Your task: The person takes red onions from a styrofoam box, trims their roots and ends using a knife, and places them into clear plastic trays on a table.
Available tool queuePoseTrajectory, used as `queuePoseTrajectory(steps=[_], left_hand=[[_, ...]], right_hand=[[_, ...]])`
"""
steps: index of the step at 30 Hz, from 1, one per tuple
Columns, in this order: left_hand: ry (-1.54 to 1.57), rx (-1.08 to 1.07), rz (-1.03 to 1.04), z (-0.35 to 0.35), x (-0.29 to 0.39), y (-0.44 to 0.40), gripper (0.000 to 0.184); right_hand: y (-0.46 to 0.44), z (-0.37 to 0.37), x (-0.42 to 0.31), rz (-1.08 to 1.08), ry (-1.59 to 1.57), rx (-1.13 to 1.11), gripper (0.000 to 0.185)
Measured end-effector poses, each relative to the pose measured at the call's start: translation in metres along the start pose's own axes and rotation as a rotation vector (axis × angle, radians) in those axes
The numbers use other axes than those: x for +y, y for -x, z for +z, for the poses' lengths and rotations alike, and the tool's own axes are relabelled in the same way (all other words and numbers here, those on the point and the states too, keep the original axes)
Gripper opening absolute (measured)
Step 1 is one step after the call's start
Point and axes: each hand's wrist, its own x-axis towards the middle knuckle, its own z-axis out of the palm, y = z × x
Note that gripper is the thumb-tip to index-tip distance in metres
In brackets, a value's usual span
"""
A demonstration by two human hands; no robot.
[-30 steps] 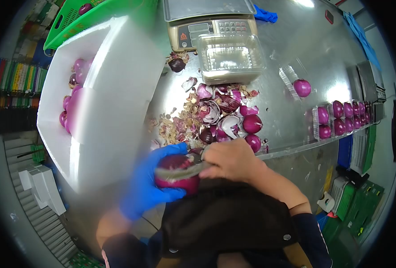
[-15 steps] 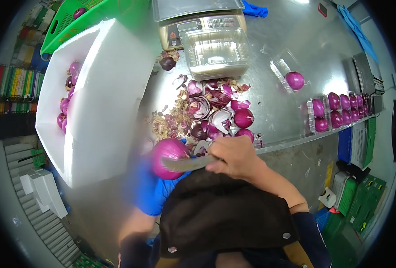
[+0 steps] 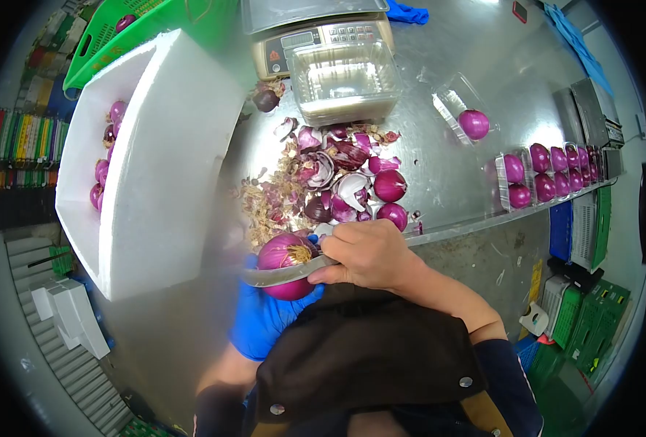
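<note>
My left hand (image 3: 259,320), in a blue glove, cups a large red onion (image 3: 285,251) from below. The onion's dry, straw-coloured end is turned up toward me. My bare right hand (image 3: 370,253) grips a knife, whose curved blade (image 3: 279,275) lies across the onion's near side. Whether the edge has cut into it I cannot tell. Just beyond, onion skins (image 3: 286,197) and peeled purple layers lie in a heap on the metal table (image 3: 447,189). Two peeled red onions (image 3: 390,186) sit at the heap's right side.
At left stands a white foam box (image 3: 170,167) holding red onions, with a green crate (image 3: 111,44) behind it. A scale (image 3: 323,36) and stacked clear trays (image 3: 345,80) stand at the back. Packed onion trays (image 3: 545,175) line the right edge; another tray (image 3: 450,116) holds one onion.
The onion has turned in my left hand, so its dry end now shows. My right hand has moved slightly left, with the blade now across the onion's near side.
</note>
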Motion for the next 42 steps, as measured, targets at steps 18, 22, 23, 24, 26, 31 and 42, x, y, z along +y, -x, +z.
queuePoseTrajectory(steps=[18,22,23,24,26,31,42], left_hand=[[-0.056,0.009,0.172,-0.032,0.027,0.006,0.083],[0.077,0.009,0.058,-0.018,0.032,0.002,0.087],[0.093,-0.012,0.004,-0.016,0.032,0.002,0.088],[0.111,-0.021,-0.055,-0.016,0.03,0.004,0.089],[0.013,-0.023,-0.067,-0.019,0.03,0.001,0.091],[-0.25,0.037,0.074,-0.004,0.015,-0.02,0.094],[-1.559,-0.276,0.409,0.134,-0.063,-0.187,0.078]], right_hand=[[0.054,0.03,0.054,0.373,-0.119,-0.133,0.029],[0.028,0.039,0.022,0.269,-0.186,-0.013,0.035],[0.021,0.033,0.019,0.261,-0.201,-0.006,0.04],[0.017,0.026,0.012,0.264,-0.222,-0.001,0.045],[0.013,0.013,0.011,0.262,-0.219,-0.036,0.047],[0.011,0.002,0.01,0.534,-0.558,0.092,0.029],[0.096,-0.041,0.09,1.088,-0.608,0.725,0.026]])
